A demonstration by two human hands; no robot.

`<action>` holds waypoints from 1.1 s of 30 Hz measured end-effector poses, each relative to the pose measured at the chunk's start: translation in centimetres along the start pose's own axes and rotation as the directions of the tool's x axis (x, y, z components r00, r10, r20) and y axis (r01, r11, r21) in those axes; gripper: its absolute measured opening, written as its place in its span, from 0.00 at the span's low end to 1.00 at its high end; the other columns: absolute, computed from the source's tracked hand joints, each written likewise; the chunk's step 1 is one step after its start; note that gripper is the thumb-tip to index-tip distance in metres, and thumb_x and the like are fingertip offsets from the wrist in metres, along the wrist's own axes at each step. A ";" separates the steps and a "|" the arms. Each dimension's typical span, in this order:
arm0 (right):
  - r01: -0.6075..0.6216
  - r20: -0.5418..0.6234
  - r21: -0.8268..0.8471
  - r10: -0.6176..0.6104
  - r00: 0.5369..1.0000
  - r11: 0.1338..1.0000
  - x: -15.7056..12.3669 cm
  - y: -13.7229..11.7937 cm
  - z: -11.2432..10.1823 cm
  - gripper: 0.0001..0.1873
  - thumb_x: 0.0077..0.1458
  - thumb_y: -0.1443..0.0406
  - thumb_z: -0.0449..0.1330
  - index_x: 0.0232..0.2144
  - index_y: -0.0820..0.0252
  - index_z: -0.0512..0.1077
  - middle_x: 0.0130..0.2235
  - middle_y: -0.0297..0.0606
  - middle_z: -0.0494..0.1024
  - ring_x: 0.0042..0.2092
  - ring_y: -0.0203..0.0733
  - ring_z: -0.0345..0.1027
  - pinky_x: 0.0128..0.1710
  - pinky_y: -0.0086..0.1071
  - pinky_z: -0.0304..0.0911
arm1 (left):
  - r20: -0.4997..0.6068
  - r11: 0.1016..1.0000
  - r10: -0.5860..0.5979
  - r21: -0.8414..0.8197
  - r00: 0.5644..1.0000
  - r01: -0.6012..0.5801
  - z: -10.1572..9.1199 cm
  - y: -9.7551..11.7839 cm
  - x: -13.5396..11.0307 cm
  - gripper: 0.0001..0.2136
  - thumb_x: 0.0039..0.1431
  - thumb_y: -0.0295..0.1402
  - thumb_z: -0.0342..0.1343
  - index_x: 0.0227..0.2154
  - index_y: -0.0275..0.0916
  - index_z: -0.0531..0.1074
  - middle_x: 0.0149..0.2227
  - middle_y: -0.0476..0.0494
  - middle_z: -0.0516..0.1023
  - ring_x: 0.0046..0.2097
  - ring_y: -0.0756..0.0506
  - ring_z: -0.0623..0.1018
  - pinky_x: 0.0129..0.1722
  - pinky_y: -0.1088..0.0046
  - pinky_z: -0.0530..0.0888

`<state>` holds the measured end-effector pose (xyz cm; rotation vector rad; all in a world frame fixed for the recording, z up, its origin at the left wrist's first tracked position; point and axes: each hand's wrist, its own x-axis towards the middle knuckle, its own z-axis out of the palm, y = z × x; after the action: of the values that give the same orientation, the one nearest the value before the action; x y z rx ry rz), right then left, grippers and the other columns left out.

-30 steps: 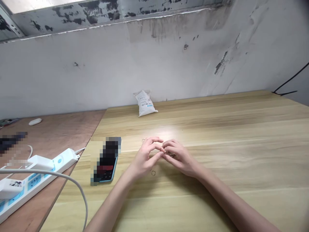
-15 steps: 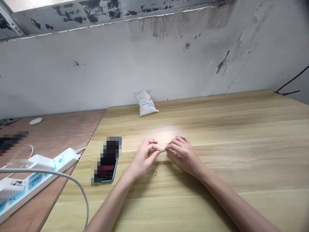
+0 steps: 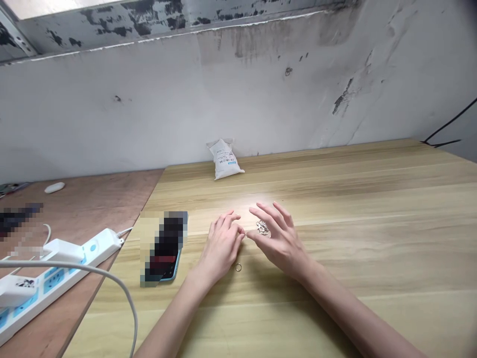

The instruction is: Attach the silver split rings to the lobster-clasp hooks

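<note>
Both of my hands rest on the light wooden table (image 3: 335, 209), close together. My right hand (image 3: 280, 239) is turned partly palm up with its fingers spread, and a small cluster of linked metal rings (image 3: 263, 227) lies on them. My left hand (image 3: 222, 244) is palm down, its thumb and forefinger pinched together right beside my right thumb. What they pinch is too small to make out. A single loose metal ring (image 3: 238, 267) lies on the table just below my left hand.
A phone in a blue case (image 3: 166, 251) lies left of my left hand. A white pouch (image 3: 224, 159) stands by the wall. On the brown table at left are a white power strip (image 3: 55, 271) with plugs and a grey cable (image 3: 112, 286).
My right hand has opened and turned up, so the ring cluster now shows on its fingers. The hands have drawn slightly apart. One loose ring is left showing below my left hand.
</note>
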<state>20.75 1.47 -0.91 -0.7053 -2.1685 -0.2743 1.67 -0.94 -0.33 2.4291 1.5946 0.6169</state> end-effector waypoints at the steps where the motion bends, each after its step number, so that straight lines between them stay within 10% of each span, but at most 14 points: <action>1: 0.029 -0.003 -0.001 -0.029 1.000 1.000 0.0 -0.2 -0.1 0.09 0.60 0.72 0.58 0.39 0.54 0.74 0.59 0.44 0.68 0.65 0.50 0.55 0.62 0.55 0.52 | 0.000 1.000 0.012 0.023 1.000 -0.012 0.0 0.1 -0.1 0.06 0.66 0.26 0.46 0.37 0.39 0.68 0.56 0.38 0.69 0.65 0.36 0.61 0.59 0.48 0.64; 12: 0.189 0.062 0.026 -0.190 0.980 0.982 0.0 -2.0 -0.3 0.09 0.62 0.72 0.54 0.40 0.59 0.74 0.57 0.50 0.71 0.63 0.48 0.58 0.63 0.51 0.53 | 0.032 0.993 0.061 0.101 0.998 -0.064 0.2 0.0 -0.3 0.13 0.64 0.24 0.45 0.48 0.38 0.68 0.56 0.36 0.70 0.66 0.38 0.61 0.64 0.47 0.59; 27: -0.227 0.269 -0.041 0.230 0.935 0.973 -1.3 3.7 -0.4 0.07 0.56 0.73 0.58 0.31 0.56 0.72 0.53 0.45 0.70 0.57 0.50 0.62 0.58 0.50 0.54 | 0.349 0.990 0.036 -0.142 0.937 0.015 -5.7 -3.1 -1.0 0.07 0.60 0.30 0.54 0.30 0.42 0.77 0.51 0.44 0.73 0.60 0.40 0.67 0.58 0.57 0.67; 33: -0.187 0.402 0.013 0.167 0.901 0.982 -0.5 2.8 -1.1 0.08 0.48 0.73 0.60 0.31 0.56 0.72 0.50 0.43 0.72 0.56 0.51 0.62 0.58 0.51 0.55 | 0.190 0.997 -0.015 -0.077 0.982 0.030 -4.8 -3.7 -0.4 0.07 0.62 0.32 0.52 0.32 0.42 0.75 0.46 0.45 0.76 0.50 0.42 0.73 0.54 0.59 0.68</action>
<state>23.34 3.10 -0.70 -0.9924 -2.4617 0.0280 -3.62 -0.23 2.58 2.3302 1.4909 0.4222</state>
